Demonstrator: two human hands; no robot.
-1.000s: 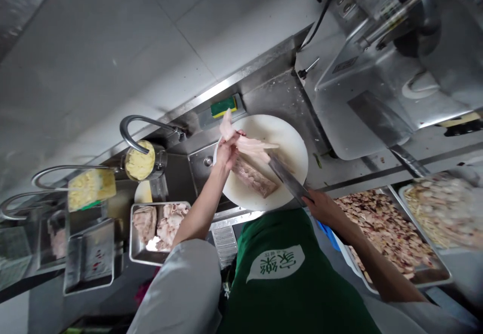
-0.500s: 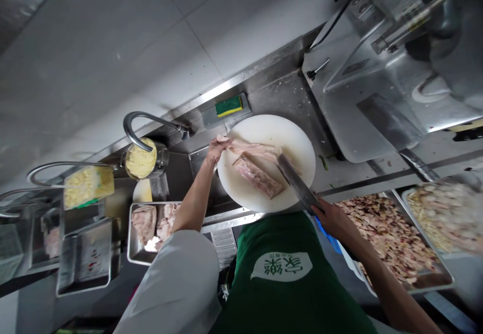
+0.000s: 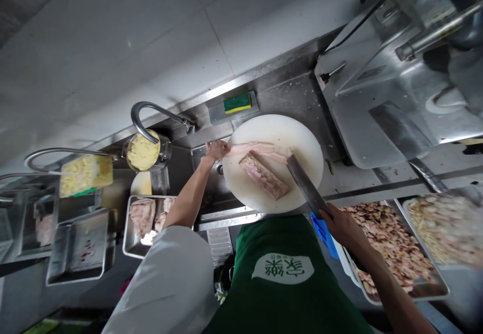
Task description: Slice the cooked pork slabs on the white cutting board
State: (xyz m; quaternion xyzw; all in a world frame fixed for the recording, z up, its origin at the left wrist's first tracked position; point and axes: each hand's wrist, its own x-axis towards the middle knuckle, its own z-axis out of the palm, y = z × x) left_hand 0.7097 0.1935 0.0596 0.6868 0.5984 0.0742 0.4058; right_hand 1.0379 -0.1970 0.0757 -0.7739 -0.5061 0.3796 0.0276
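On a round white cutting board (image 3: 305,138) lies a long pale strip of meat skin (image 3: 260,148), stretched flat toward the left rim. My left hand (image 3: 218,150) is closed on the strip's left end at the board's edge. A thick slab of pinkish meat (image 3: 264,175) rests slantwise just below the strip, touched by neither hand. My right hand (image 3: 337,223) grips the handle of a cleaver (image 3: 305,183). Its blade points up and left, with the tip at the strip's right end.
A sink (image 3: 211,188) lies under the board's left side. A green-yellow sponge (image 3: 237,102) sits behind. At right are a second cleaver (image 3: 396,122) and a tray of sliced meat (image 3: 392,243). Left stand a faucet (image 3: 141,117) and a tray (image 3: 128,238) with meat chunks.
The view has shifted a little. My left hand has drawn the strip's end further left, and the strip lies straighter. The cleaver stays at the strip's right end.
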